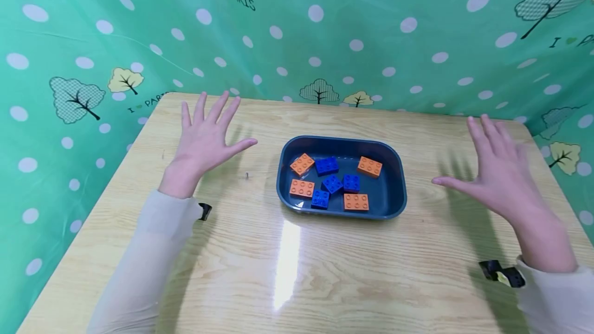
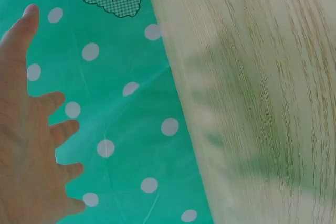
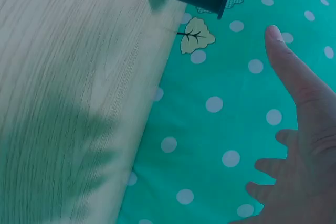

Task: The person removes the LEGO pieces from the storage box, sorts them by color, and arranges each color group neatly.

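A: Here's the blue tray (image 1: 389,189), sitting between the two hands, a touch toward the far side of the table (image 1: 362,272)! Left hand (image 1: 204,143) off its left end, right hand (image 1: 501,174) off its right, both apart from it.

B: And look at those fingers, fanned out on both sides, nothing in either grasp! The thumbs point inward, each stopping just outside the tray's rim in the head view.

A: Inside, four orange bricks (image 1: 369,167) and four blue bricks (image 1: 351,183), studs showing, the blue ones bunched toward the middle and left.

B: Edges now: the far one runs behind the tray with a strip of wood between, and the green cloth (image 1: 315,35) rises beyond. The left hand's fingertips overlap that far edge from above!

A: Room to move? The broadest stretch is on the near side, where a bright streak of light (image 1: 286,267) lies. Narrower wood to left and right, with hand shadows (image 1: 468,210) falling there, and the right hand is up near the right edge.
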The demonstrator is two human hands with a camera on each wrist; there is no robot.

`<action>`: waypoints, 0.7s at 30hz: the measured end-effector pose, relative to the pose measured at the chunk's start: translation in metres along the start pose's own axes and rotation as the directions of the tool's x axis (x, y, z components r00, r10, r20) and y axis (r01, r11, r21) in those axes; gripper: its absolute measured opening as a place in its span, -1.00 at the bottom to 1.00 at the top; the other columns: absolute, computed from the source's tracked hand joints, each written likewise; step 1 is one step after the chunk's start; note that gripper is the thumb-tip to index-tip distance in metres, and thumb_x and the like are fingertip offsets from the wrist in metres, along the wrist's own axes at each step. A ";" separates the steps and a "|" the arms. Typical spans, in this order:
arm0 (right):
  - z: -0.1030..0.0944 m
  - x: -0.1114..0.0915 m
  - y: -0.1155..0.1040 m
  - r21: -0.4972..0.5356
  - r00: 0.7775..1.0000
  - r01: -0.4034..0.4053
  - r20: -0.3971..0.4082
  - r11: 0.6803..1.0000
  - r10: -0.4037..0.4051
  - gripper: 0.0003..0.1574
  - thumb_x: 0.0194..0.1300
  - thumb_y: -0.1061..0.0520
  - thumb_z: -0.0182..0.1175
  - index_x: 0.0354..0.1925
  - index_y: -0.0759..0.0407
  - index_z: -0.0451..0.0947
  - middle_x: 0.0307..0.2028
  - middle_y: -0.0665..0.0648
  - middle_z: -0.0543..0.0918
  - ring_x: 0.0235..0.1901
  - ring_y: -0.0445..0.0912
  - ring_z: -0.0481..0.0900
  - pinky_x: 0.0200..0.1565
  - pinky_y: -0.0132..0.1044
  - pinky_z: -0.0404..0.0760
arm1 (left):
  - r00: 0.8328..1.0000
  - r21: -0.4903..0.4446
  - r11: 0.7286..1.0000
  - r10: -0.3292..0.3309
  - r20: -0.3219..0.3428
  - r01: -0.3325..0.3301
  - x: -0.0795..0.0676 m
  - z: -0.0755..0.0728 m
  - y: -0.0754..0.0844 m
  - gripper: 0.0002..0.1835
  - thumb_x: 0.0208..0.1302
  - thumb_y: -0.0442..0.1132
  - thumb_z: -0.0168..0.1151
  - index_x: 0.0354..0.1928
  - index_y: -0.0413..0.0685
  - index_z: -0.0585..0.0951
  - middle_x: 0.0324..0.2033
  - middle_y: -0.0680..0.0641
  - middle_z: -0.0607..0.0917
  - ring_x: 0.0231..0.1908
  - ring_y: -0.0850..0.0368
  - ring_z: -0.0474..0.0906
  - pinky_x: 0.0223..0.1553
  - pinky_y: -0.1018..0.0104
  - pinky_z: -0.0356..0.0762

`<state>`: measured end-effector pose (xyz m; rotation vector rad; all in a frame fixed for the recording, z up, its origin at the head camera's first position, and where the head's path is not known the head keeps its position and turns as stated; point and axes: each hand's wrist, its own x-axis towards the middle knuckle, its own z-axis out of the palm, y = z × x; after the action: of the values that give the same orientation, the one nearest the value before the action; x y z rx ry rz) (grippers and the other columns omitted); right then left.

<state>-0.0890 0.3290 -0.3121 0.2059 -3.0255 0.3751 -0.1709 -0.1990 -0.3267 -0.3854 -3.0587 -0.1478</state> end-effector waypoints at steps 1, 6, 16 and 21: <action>0.000 0.000 -0.001 0.009 1.000 0.013 -0.007 1.000 -0.013 0.62 -0.01 -0.36 0.46 0.60 -0.01 -0.42 0.59 0.28 -0.33 0.55 0.36 -0.35 0.38 0.56 -0.32 | 1.000 -0.002 1.000 0.002 -0.001 -0.002 0.000 0.000 0.000 0.07 0.21 0.60 -0.12 0.60 0.31 -0.20 0.61 0.03 -0.18 0.57 -0.28 -0.46 0.45 -0.42 -0.61; 0.003 0.002 -0.007 0.027 0.997 0.068 -0.040 0.997 -0.067 0.61 -0.04 -0.34 0.49 0.61 0.00 -0.35 0.58 0.35 -0.18 0.55 0.34 -0.20 0.46 0.44 -0.19 | 1.000 -0.003 1.000 0.022 -0.019 -0.022 -0.002 0.000 0.003 0.05 0.23 0.58 -0.11 0.60 0.30 -0.18 0.61 0.07 -0.18 0.58 -0.24 -0.36 0.50 -0.36 -0.55; 0.006 0.003 -0.026 0.073 0.994 0.095 -0.052 0.993 -0.092 0.49 -0.01 -0.26 0.52 0.60 0.06 -0.16 0.58 0.29 -0.05 0.54 0.30 -0.05 0.45 0.36 0.05 | 0.993 -0.054 0.995 0.081 -0.089 -0.086 -0.005 -0.004 0.014 0.01 0.25 0.47 0.05 0.60 0.22 -0.02 0.60 0.02 0.01 0.58 -0.19 -0.16 0.58 -0.21 -0.29; 0.010 0.003 -0.035 0.081 0.994 0.099 -0.050 0.992 -0.095 0.46 -0.01 -0.24 0.53 0.60 0.07 -0.11 0.55 0.32 0.04 0.51 0.32 0.02 0.41 0.38 0.12 | 0.981 -0.056 0.988 0.135 -0.142 -0.144 -0.007 -0.007 0.022 -0.03 0.24 0.40 0.14 0.56 0.10 0.13 0.55 -0.07 0.17 0.55 -0.20 -0.03 0.59 -0.11 -0.13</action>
<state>-0.0875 0.2925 -0.3132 0.3440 -2.9434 0.4906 -0.1581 -0.1803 -0.3183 -0.5669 -2.8849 -0.2573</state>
